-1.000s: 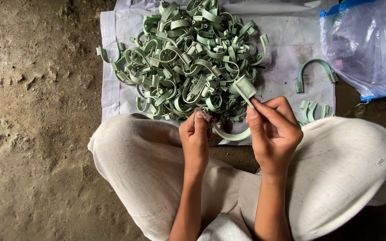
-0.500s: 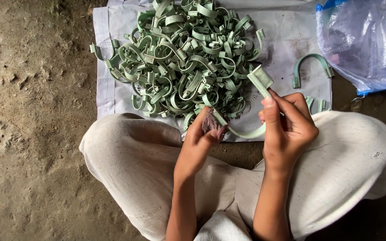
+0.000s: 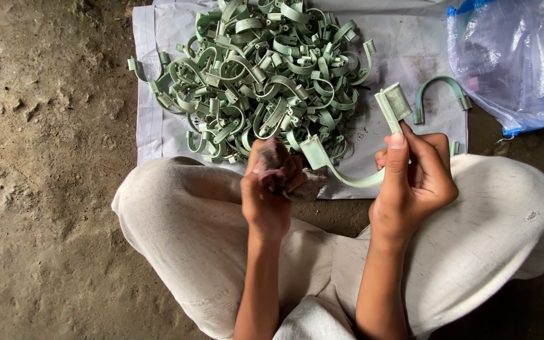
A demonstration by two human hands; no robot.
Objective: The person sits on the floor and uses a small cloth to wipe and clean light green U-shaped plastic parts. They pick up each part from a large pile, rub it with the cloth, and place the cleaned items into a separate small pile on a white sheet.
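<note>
The left hand (image 3: 267, 189) pinches a dark scrap of cloth (image 3: 278, 165) against one end of the green U-shaped clamp (image 3: 347, 165). The right hand (image 3: 413, 182) grips the other leg above the lap — best held steady, the rubbing kept to short, firm strokes.
</note>
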